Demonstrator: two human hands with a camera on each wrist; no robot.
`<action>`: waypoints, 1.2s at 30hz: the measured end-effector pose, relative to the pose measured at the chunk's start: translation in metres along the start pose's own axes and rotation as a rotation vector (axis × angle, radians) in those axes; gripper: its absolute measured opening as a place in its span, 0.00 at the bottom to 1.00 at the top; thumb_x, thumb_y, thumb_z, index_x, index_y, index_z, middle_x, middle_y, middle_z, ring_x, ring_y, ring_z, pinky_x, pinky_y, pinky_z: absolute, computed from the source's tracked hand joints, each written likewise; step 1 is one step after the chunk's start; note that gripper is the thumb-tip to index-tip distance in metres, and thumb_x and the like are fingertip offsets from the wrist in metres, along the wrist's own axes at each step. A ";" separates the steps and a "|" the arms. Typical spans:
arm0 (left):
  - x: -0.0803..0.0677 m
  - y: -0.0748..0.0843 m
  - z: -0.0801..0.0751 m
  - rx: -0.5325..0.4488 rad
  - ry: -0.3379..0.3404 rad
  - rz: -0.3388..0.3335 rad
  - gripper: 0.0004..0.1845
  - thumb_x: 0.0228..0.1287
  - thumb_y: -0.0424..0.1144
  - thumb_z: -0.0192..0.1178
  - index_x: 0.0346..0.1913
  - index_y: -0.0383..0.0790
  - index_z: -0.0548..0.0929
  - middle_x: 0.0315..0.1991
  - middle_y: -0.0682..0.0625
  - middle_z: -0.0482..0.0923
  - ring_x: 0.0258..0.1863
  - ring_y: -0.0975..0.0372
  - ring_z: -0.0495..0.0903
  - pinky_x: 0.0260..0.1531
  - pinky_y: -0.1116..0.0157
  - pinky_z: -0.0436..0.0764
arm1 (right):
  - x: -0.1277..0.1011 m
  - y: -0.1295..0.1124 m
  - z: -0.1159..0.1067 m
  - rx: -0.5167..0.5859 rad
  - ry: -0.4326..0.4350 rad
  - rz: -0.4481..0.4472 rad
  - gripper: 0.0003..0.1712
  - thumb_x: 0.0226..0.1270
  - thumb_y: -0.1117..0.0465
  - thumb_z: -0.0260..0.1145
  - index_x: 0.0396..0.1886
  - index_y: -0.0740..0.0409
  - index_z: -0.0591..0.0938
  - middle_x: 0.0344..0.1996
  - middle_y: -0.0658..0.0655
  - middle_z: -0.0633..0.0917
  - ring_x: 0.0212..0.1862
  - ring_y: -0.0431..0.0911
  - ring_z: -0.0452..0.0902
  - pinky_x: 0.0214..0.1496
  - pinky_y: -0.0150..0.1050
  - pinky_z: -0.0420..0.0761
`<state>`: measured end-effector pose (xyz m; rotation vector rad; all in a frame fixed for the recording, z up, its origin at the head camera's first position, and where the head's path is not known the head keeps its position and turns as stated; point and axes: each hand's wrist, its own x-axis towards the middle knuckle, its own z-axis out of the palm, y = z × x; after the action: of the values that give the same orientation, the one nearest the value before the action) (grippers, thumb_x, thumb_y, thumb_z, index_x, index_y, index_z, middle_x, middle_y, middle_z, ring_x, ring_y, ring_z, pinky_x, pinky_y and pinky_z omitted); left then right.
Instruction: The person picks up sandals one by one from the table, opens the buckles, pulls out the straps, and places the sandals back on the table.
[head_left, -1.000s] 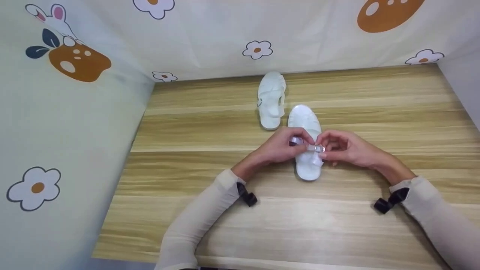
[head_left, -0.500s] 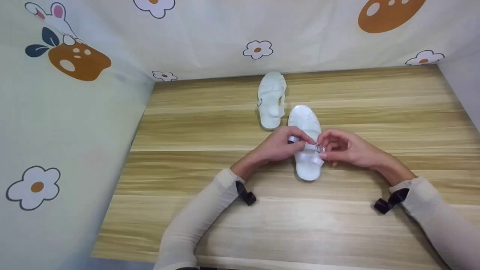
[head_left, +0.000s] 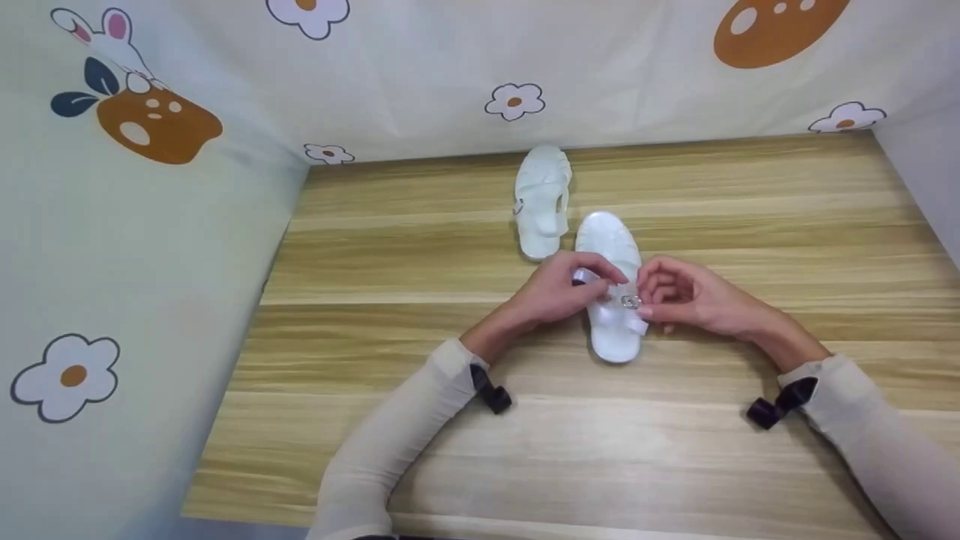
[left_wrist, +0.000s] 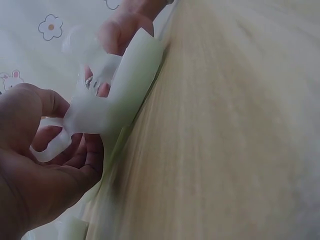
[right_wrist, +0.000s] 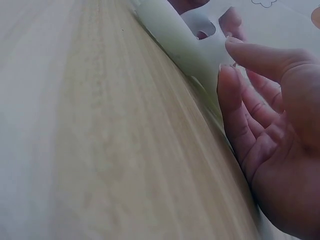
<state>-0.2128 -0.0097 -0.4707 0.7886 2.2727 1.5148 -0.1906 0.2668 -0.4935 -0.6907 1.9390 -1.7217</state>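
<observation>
A white sandal (head_left: 606, 238) lies sole down on the wooden table, toe pointing away from me. My left hand (head_left: 559, 289) reaches over its left side and holds its strap; the left wrist view shows the looped strap (left_wrist: 56, 146) between thumb and curled fingers. On the sandal's right side, my right hand (head_left: 697, 296) has thumb and index finger at the small metal buckle (head_left: 630, 301), pinching its edge. In the right wrist view those fingertips mostly hide the buckle. A matching white sandal (head_left: 541, 180) lies farther back, to the left, untouched.
The wood-grain table (head_left: 360, 337) ends at a patterned cloth wall (head_left: 420, 90) behind the far sandal. Another cloth wall (head_left: 150, 262) stands on the left. Each wrist wears a black camera mount, like the left one (head_left: 491, 390).
The buckle has shifted slightly left and tilted flatter. My left and right fingertips have drawn a little apart. Neither sandal has visibly moved.
</observation>
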 end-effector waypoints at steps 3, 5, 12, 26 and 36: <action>0.000 0.001 0.001 -0.062 0.029 0.012 0.09 0.77 0.36 0.63 0.52 0.42 0.91 0.45 0.49 0.91 0.42 0.68 0.87 0.47 0.71 0.84 | 0.000 0.000 0.000 0.007 0.005 0.016 0.24 0.70 0.71 0.74 0.59 0.73 0.73 0.38 0.58 0.84 0.37 0.40 0.83 0.33 0.39 0.89; 0.000 0.002 0.002 -0.072 0.050 0.038 0.10 0.79 0.39 0.63 0.54 0.42 0.90 0.45 0.47 0.91 0.41 0.68 0.88 0.48 0.70 0.85 | 0.001 -0.001 0.000 0.005 0.001 0.018 0.26 0.70 0.71 0.74 0.61 0.73 0.72 0.39 0.57 0.84 0.37 0.39 0.83 0.34 0.39 0.90; 0.001 0.004 0.000 0.197 0.193 0.228 0.13 0.78 0.46 0.66 0.57 0.46 0.89 0.54 0.54 0.90 0.58 0.66 0.83 0.63 0.68 0.79 | 0.002 -0.001 -0.001 0.007 -0.004 0.024 0.26 0.71 0.70 0.74 0.61 0.72 0.72 0.39 0.58 0.84 0.36 0.39 0.84 0.35 0.40 0.90; -0.003 0.008 -0.003 0.274 0.248 0.112 0.09 0.75 0.38 0.67 0.51 0.38 0.83 0.40 0.46 0.83 0.37 0.61 0.82 0.41 0.68 0.84 | 0.000 -0.001 -0.001 0.009 0.047 0.081 0.28 0.68 0.71 0.76 0.61 0.71 0.72 0.40 0.56 0.84 0.37 0.40 0.85 0.40 0.40 0.91; -0.009 0.013 0.000 0.366 0.089 -0.049 0.09 0.78 0.42 0.64 0.51 0.42 0.82 0.32 0.50 0.91 0.30 0.70 0.85 0.31 0.74 0.79 | 0.000 -0.001 -0.002 -0.053 0.063 0.085 0.29 0.69 0.68 0.77 0.64 0.69 0.74 0.49 0.60 0.84 0.46 0.44 0.88 0.52 0.38 0.90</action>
<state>-0.2019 -0.0114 -0.4594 0.7621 2.6576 1.1461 -0.1922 0.2683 -0.4927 -0.5701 2.0328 -1.6645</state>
